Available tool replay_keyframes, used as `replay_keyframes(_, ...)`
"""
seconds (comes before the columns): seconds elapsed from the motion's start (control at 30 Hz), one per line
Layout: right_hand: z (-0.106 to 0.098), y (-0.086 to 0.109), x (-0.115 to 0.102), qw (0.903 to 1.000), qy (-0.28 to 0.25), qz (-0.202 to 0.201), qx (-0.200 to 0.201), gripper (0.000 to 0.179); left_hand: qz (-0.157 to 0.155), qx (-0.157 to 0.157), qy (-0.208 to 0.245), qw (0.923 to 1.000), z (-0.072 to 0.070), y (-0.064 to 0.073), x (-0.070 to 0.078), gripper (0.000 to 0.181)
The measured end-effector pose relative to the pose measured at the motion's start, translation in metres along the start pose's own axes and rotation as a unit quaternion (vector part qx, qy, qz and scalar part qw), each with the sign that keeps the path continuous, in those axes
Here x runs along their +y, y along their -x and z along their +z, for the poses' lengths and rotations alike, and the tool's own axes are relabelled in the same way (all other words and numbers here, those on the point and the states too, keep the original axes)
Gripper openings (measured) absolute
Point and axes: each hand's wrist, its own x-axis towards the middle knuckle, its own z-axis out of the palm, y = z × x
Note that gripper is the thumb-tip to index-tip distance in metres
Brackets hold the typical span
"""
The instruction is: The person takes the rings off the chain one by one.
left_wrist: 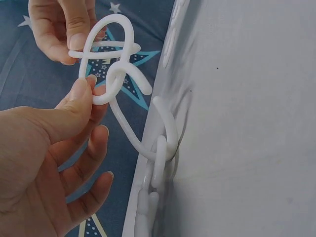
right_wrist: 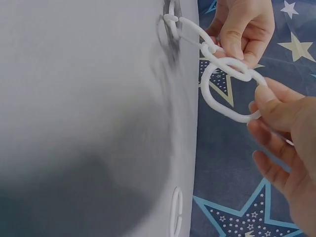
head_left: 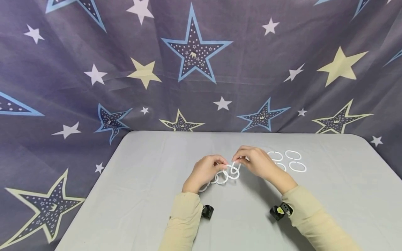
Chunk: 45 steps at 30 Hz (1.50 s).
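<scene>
Hands, left and right, both pinch a white chain before starry cloth printed with crowns.

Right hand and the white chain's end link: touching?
Touching. The right wrist view shows the right hand pinching one side of the end link.

No text, labels, brands, numbers or signs legible anywhere.

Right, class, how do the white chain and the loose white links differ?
In the white chain, links interlock; the loose white links lie apart. The left hand and right hand hold the white chain; the loose white links rest flat on the table. Both show oval links.
</scene>
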Motion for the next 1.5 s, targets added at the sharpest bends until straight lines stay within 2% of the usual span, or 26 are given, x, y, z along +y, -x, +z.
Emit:
replay_keyframes(0.33,0.003,-0.001,0.005,0.9991,-0.012,-0.037,0.017,0.015,0.001,-0.007,-0.019,0.9998,0.001,0.0,0.002,0.005)
replay_keyframes(0.6,0.009,-0.001,0.007,0.9975,0.004,-0.062,0.034,0.018,-0.005,-0.002,-0.036,0.9993,0.001,0.0,0.002,0.005)
replay_keyframes(0.77,0.011,-0.001,0.008,0.9949,0.016,-0.081,0.057,0.023,-0.013,0.004,-0.043,0.999,0.0,0.001,0.005,0.004)
replay_keyframes(0.9,0.011,-0.002,0.01,0.9933,0.021,-0.075,0.085,0.021,-0.019,0.006,-0.042,0.9989,0.0,0.001,0.006,0.004)
replay_keyframes(1.0,0.006,-0.003,0.012,0.9932,0.02,-0.042,0.107,0.016,-0.022,0.006,-0.04,0.9989,0.0,0.001,0.006,0.004)
replay_keyframes(1.13,-0.005,-0.003,0.016,0.9925,0.011,0.035,0.116,0.012,-0.021,0.006,-0.039,0.999,0.0,0.001,0.004,0.004)
replay_keyframes(1.27,-0.013,-0.002,0.023,0.988,-0.002,0.121,0.096,0.008,-0.021,0.007,-0.039,0.999,0.001,0.0,0.003,0.004)
replay_keyframes(1.37,-0.018,0.001,0.027,0.9805,-0.021,0.181,0.073,0.007,-0.022,0.007,-0.039,0.999,0.001,0.0,0.002,0.004)
replay_keyframes(1.5,-0.023,0.008,0.031,0.9704,-0.045,0.23,0.057,0.01,-0.022,0.008,-0.038,0.999,0.001,0.001,0.003,0.005)
